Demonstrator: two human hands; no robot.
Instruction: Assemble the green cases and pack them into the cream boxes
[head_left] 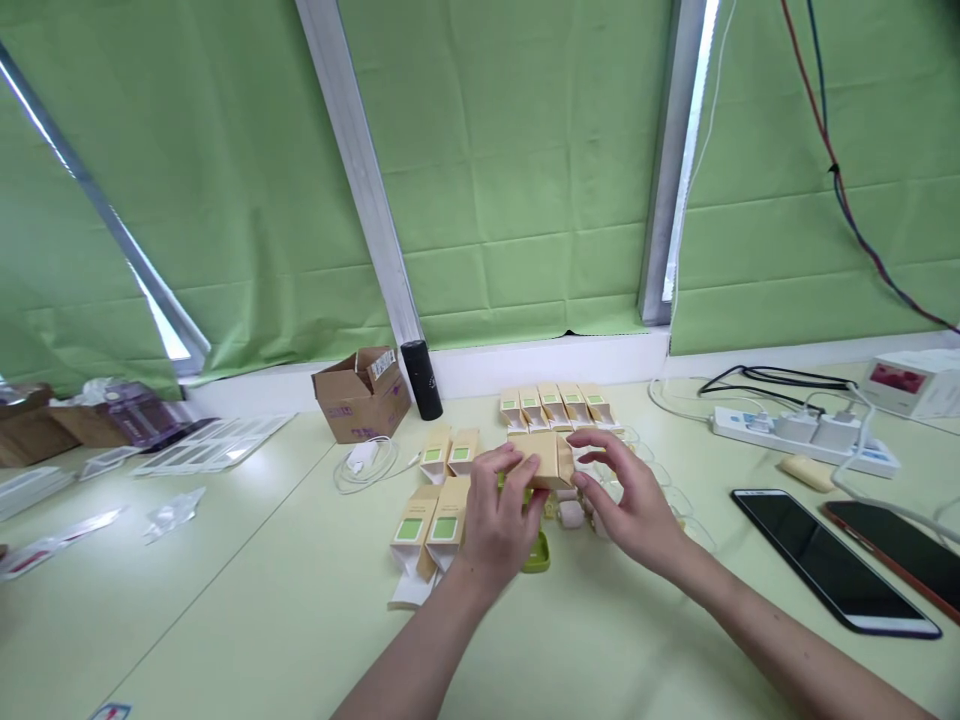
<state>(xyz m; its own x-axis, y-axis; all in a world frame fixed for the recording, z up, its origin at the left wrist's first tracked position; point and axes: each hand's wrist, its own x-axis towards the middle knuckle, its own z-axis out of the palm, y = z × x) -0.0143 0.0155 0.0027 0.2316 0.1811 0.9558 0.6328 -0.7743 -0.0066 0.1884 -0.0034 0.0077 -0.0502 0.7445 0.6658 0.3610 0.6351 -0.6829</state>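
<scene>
My left hand [501, 515] is wrapped round a small tan carton [538, 458] above the table. At the carton's right end, my right hand [626, 495] has its thumb and forefinger apart, with the fingertips at the end flap. Below the hands lie a green tray [537, 553] and small white pieces [571, 514] with thin clear cords. To the left stand tan cartons with green labels [409, 528], their flaps open. A row of similar cartons [553, 405] is behind the hands.
An open cardboard box [362, 395] and a black bottle [421, 380] stand at the back. On the right are a power strip [804, 437] and two phones, the nearer one black-screened [832, 560]. A white cable [367, 460] lies coiled left of centre.
</scene>
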